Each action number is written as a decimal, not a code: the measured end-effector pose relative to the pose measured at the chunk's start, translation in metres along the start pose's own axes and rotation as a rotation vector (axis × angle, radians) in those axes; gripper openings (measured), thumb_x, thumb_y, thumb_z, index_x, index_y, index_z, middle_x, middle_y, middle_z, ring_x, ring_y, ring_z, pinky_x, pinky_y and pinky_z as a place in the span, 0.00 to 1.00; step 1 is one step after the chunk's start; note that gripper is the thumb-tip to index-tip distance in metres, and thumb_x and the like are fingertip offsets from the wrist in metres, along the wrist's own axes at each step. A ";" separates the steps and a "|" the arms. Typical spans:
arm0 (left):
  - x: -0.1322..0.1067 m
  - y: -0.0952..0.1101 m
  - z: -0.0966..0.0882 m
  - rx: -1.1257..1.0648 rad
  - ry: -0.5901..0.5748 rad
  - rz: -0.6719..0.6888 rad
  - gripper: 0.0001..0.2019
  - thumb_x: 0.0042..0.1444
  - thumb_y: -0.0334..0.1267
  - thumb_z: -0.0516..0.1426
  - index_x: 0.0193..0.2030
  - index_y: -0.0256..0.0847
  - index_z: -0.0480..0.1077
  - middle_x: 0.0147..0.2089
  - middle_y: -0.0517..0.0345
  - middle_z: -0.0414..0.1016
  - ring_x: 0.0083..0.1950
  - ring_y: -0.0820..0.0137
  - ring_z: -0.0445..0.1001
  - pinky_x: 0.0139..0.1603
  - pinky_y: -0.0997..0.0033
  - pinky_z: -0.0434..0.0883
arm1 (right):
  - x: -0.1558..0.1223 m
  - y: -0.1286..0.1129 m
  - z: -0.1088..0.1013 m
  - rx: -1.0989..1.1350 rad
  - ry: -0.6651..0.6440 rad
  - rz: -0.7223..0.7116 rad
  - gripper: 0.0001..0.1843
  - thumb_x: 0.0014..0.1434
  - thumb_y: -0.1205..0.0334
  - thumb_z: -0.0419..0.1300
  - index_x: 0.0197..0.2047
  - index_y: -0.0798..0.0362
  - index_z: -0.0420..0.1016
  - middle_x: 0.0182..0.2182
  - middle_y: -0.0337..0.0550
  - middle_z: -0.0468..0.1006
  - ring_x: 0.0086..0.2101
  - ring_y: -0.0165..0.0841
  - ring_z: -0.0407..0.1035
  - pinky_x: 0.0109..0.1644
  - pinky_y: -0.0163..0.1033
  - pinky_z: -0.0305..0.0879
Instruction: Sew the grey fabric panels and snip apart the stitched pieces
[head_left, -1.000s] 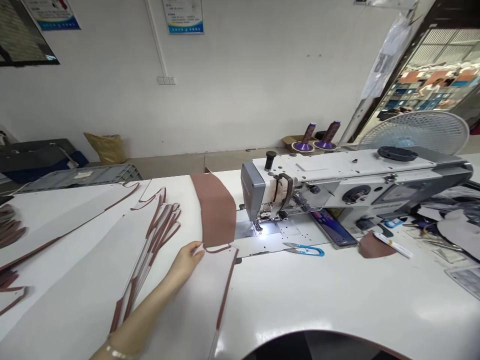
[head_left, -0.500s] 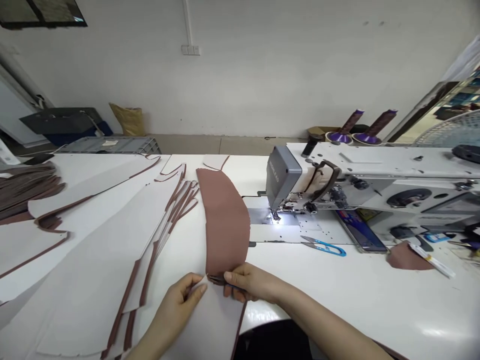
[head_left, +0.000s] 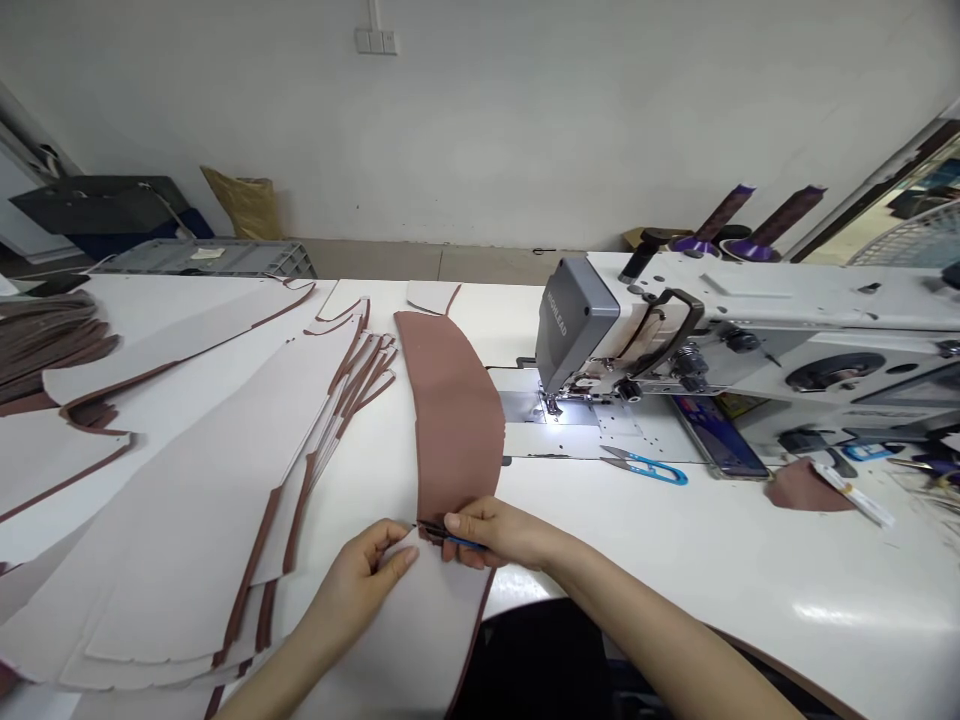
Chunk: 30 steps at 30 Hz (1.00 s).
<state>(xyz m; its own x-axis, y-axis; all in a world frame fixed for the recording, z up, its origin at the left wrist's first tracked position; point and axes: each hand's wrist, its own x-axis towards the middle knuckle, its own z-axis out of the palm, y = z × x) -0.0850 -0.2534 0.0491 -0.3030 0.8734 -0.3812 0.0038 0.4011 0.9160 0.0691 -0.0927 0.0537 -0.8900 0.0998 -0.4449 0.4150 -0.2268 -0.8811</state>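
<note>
Brown panel (head_left: 457, 430), long axis pointing away from the person; right hand (head_left: 487, 535) pinches its near end; left hand (head_left: 360, 575) half-open beside it.

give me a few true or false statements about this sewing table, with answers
1. The right hand holds a small blue-handled tool at the end of the brown panel. True.
2. The left hand is on the sewing machine. False: it is at the pale piece below the brown panel, away from the machine.
3. Blue-handled thread snips lie on the white table in front of the machine. True.
4. The needle area is dark. False: the needle area is brightly lit.
</note>
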 end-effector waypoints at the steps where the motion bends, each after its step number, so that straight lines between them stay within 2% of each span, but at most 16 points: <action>1: 0.001 0.000 0.000 -0.006 0.032 0.019 0.17 0.52 0.49 0.57 0.43 0.40 0.68 0.32 0.59 0.72 0.33 0.70 0.71 0.34 0.74 0.69 | 0.000 -0.001 0.000 0.003 -0.007 -0.022 0.34 0.55 0.33 0.53 0.32 0.60 0.76 0.17 0.35 0.63 0.18 0.22 0.52 0.19 0.29 0.45; 3: 0.001 0.001 -0.001 0.007 0.081 0.092 0.26 0.53 0.44 0.57 0.58 0.43 0.60 0.35 0.59 0.72 0.36 0.71 0.72 0.38 0.72 0.70 | -0.002 -0.002 -0.002 0.020 -0.052 -0.066 0.31 0.55 0.36 0.55 0.33 0.60 0.76 0.18 0.35 0.63 0.19 0.23 0.53 0.21 0.29 0.46; 4: 0.001 0.002 -0.001 0.038 0.075 0.144 0.29 0.53 0.42 0.57 0.62 0.45 0.56 0.37 0.59 0.72 0.38 0.71 0.73 0.41 0.72 0.70 | -0.003 -0.004 -0.003 0.024 -0.089 -0.085 0.29 0.55 0.37 0.57 0.34 0.59 0.77 0.18 0.34 0.63 0.20 0.23 0.54 0.22 0.29 0.48; 5: 0.001 0.004 -0.002 0.083 0.045 0.201 0.29 0.54 0.39 0.56 0.63 0.47 0.56 0.38 0.59 0.73 0.40 0.71 0.73 0.44 0.71 0.70 | -0.005 -0.005 -0.004 0.024 -0.134 -0.101 0.28 0.55 0.39 0.58 0.34 0.59 0.77 0.19 0.34 0.63 0.21 0.23 0.55 0.23 0.29 0.49; 8: 0.000 0.011 -0.002 0.218 -0.067 0.323 0.17 0.54 0.34 0.53 0.51 0.48 0.71 0.38 0.58 0.75 0.40 0.70 0.73 0.42 0.73 0.71 | -0.010 -0.007 -0.006 -0.004 -0.220 -0.145 0.24 0.55 0.43 0.60 0.34 0.59 0.77 0.19 0.34 0.64 0.22 0.24 0.57 0.26 0.30 0.53; 10: 0.000 0.014 0.000 0.253 -0.098 0.362 0.14 0.56 0.33 0.51 0.43 0.46 0.75 0.35 0.57 0.76 0.37 0.71 0.73 0.38 0.73 0.71 | -0.012 -0.006 -0.005 -0.035 -0.205 -0.178 0.23 0.56 0.44 0.60 0.33 0.59 0.78 0.18 0.34 0.63 0.22 0.25 0.57 0.27 0.31 0.54; 16: 0.001 0.013 0.006 0.283 -0.131 0.397 0.14 0.58 0.34 0.49 0.40 0.45 0.77 0.32 0.57 0.77 0.34 0.72 0.74 0.36 0.74 0.72 | -0.013 0.006 0.001 -0.059 -0.107 -0.203 0.22 0.55 0.44 0.61 0.30 0.57 0.77 0.18 0.33 0.63 0.21 0.25 0.56 0.26 0.32 0.53; 22: 0.002 0.006 0.006 0.324 -0.098 0.401 0.14 0.57 0.33 0.50 0.41 0.46 0.76 0.36 0.58 0.78 0.37 0.72 0.76 0.38 0.76 0.72 | -0.023 0.004 0.001 -0.113 -0.070 -0.199 0.26 0.55 0.40 0.57 0.28 0.57 0.74 0.19 0.34 0.63 0.21 0.25 0.56 0.25 0.31 0.52; 24: 0.002 0.003 0.009 0.358 -0.089 0.420 0.14 0.57 0.32 0.50 0.42 0.45 0.76 0.36 0.58 0.78 0.37 0.72 0.76 0.39 0.77 0.72 | -0.020 -0.005 -0.003 -0.227 0.088 -0.212 0.27 0.60 0.39 0.52 0.29 0.56 0.73 0.20 0.35 0.64 0.22 0.26 0.57 0.25 0.31 0.53; 26: 0.002 0.000 0.016 0.397 -0.096 0.445 0.15 0.56 0.31 0.49 0.42 0.45 0.76 0.35 0.59 0.78 0.36 0.73 0.76 0.38 0.78 0.72 | -0.010 -0.015 -0.008 -0.495 0.396 -0.209 0.27 0.62 0.41 0.48 0.31 0.56 0.72 0.23 0.38 0.68 0.25 0.29 0.62 0.29 0.32 0.56; 28: 0.002 -0.004 0.026 0.432 -0.110 0.452 0.15 0.56 0.30 0.49 0.41 0.44 0.76 0.34 0.59 0.78 0.35 0.73 0.76 0.37 0.78 0.71 | 0.007 -0.023 -0.012 -0.838 0.678 -0.194 0.24 0.62 0.41 0.50 0.36 0.56 0.72 0.30 0.44 0.73 0.31 0.34 0.67 0.34 0.35 0.60; 30: 0.002 -0.009 0.037 0.462 -0.126 0.445 0.15 0.55 0.29 0.50 0.41 0.44 0.76 0.34 0.59 0.79 0.35 0.73 0.76 0.37 0.79 0.71 | 0.028 -0.026 -0.013 -1.112 0.778 -0.196 0.25 0.60 0.42 0.54 0.46 0.56 0.70 0.41 0.50 0.74 0.37 0.39 0.70 0.38 0.39 0.63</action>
<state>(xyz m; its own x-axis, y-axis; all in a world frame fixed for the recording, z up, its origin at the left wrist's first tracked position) -0.0508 -0.2455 0.0352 -0.0641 0.9978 -0.0158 0.5203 0.0469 0.8527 0.0363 -0.0712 0.0618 -0.7693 0.6369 0.0512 0.5557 0.7065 -0.4383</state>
